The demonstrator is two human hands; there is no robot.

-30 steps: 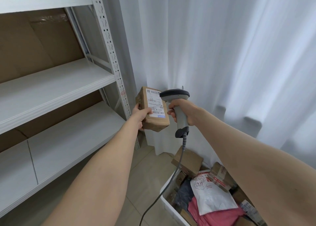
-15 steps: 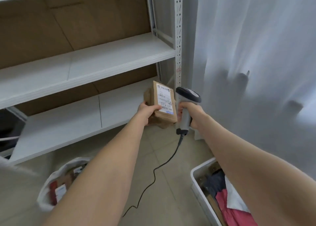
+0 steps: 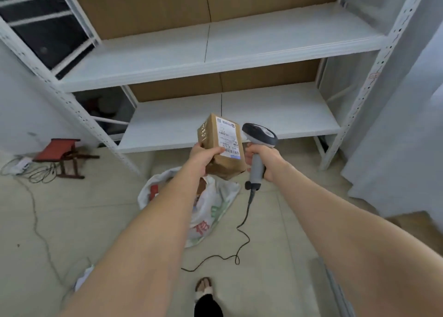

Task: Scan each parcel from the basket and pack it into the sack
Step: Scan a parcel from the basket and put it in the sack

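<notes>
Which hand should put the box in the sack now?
Left, most likely. The left hand grips the box, and in this view it hangs just over the open sack on the floor. The right hand is busy gripping the scanner.

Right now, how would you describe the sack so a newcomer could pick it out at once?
Start at the white shelving rack. On the tiled floor in front of its lowest shelf lies the sack, seen just below the cardboard parcel in the left hand. It is a crumpled white bag with red and green print, its mouth open.
</notes>
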